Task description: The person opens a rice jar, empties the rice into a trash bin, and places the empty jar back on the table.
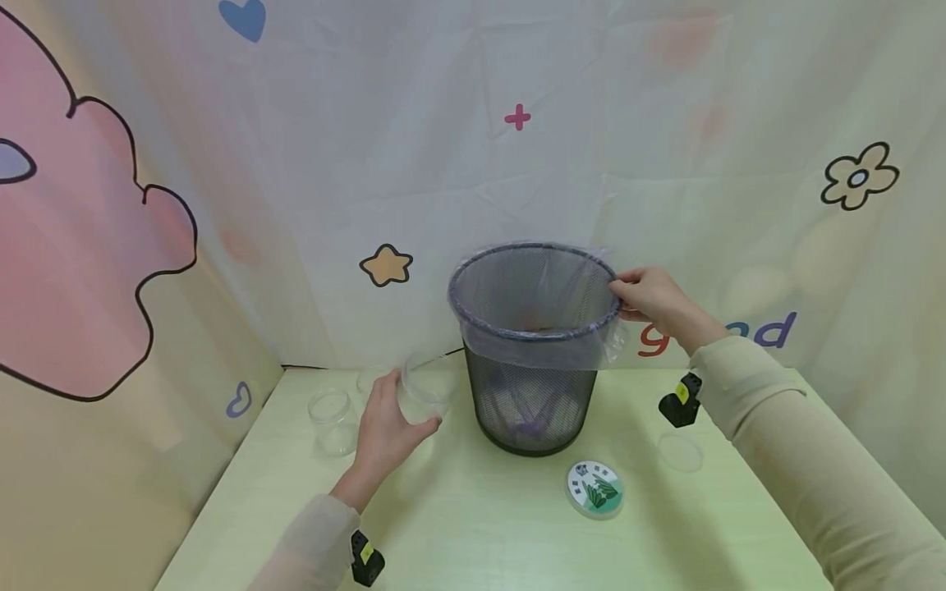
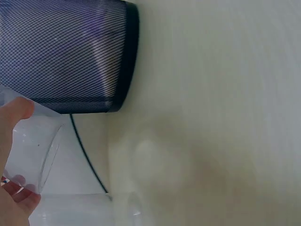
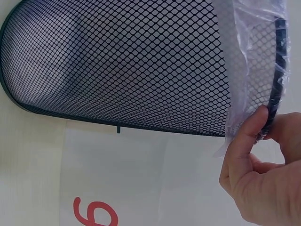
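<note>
My left hand (image 1: 386, 433) grips a clear plastic jar (image 1: 429, 392) with thumb and fingers on opposite sides, just left of a black mesh wastebasket (image 1: 528, 410). In the left wrist view, the jar (image 2: 33, 146) is tilted and held beside the basket's wall. A thin see-through bag (image 1: 539, 351) lines the basket and folds over its rim. At the rim's right side, my right hand (image 1: 656, 302) pinches the rim and bag between thumb and fingers. The right wrist view shows the bag's loose edge (image 3: 240, 70) bunched by that thumb.
Two more clear jars stand at the left: one nearer (image 1: 335, 431), one partly behind my left hand. A round lid with a green leaf print (image 1: 595, 489) lies in front of the basket. A clear disc (image 1: 680, 452) lies farther right. A printed curtain (image 1: 443, 164) hangs behind.
</note>
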Tool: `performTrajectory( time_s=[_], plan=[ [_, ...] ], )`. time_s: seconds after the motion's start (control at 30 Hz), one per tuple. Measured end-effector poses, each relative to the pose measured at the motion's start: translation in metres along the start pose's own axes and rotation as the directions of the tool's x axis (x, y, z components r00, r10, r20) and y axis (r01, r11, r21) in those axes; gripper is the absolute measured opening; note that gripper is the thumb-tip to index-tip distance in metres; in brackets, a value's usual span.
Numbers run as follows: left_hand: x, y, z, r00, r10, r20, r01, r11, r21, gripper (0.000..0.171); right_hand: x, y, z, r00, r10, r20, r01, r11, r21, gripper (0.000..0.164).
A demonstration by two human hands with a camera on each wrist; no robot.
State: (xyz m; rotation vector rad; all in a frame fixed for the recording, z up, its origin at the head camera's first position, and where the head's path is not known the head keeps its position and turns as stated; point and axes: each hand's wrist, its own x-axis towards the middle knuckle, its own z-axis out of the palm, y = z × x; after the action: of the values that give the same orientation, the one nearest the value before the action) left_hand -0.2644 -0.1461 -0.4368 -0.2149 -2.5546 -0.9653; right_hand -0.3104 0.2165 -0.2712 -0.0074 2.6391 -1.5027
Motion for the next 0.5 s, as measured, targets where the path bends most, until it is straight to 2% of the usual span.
performTrajectory(
  time_s=[0.2,0.5],
  plan=[
    [-0.012,-0.009,0.02,0.994,-0.108,0.03,0.11,0.991,-0.079,0.087,0.0,0.0,-0.001,1.0,-0.002,0.002,0.002,1.0,0.008,0.051],
    [-0.02,-0.024,0.042,0.981,-0.185,0.051,0.19,0.976,-0.103,0.083,0.002,0.0,0.0,1.0,0.002,0.003,-0.002,1.0,0.009,0.051]
  ],
)
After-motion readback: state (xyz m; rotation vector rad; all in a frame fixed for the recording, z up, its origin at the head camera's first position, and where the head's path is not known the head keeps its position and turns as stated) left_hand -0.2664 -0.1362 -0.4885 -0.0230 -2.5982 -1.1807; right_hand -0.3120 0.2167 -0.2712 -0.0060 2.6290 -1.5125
